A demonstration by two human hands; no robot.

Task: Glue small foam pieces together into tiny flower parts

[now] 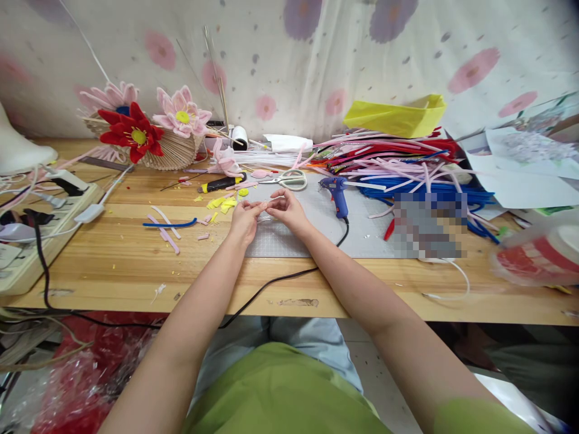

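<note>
Both hands meet over the near left corner of the grey cutting mat (362,232), which lies on the desk (136,265). The left hand (244,218) and right hand (286,209) pinch a small pale pink piece (265,207) between their fingertips, held just above the mat. Scissors (289,178) and a blue glue gun (337,194) lie just beyond, toward the far edge.

Both hands meeting over the cutting mat (289,238), left hand (244,218) touching right hand (286,209) at the fingertips. Scissors (289,178) just behind them, glue gun (337,194) to the right on the mat. Pipe cleaner pile (398,166) farther right. Power strip (40,232) at far left. Flower basket (145,135) behind, left.
</note>
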